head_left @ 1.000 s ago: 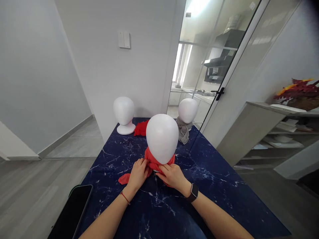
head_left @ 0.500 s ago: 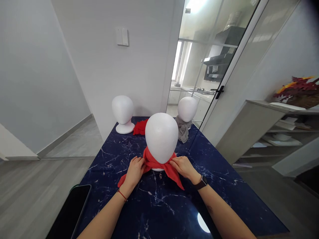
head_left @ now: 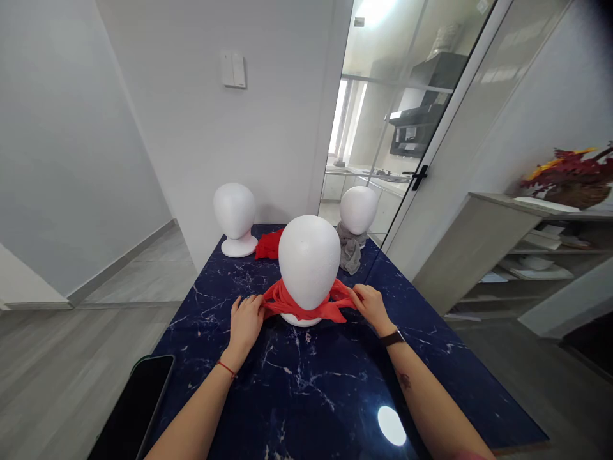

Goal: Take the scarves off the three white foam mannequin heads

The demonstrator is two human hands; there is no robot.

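Note:
A white foam mannequin head [head_left: 309, 262] stands upright in the middle of the dark blue marbled table [head_left: 306, 383]. Around its neck lies a red scarf [head_left: 306, 311], stretched out to both sides. My left hand [head_left: 246, 322] pinches the scarf left of the neck. On the other side my right hand [head_left: 372, 306] grips the scarf between thumb and fingers and holds it outward. A short loose flap of the cloth hangs in front, right of the neck. The back of the neck is hidden by the head.
Behind stand another white mannequin head [head_left: 234, 214] at left and one more head [head_left: 359, 211] wearing a grey scarf [head_left: 350, 249]. A crumpled red cloth [head_left: 269, 245] lies between them. A phone [head_left: 136, 406] rests at the left table edge. A glass door [head_left: 383, 115] is behind.
Both hands have moved outward from the neck, pulling the scarf wide to the sides. The long tails that hung on the table at left and right no longer show there.

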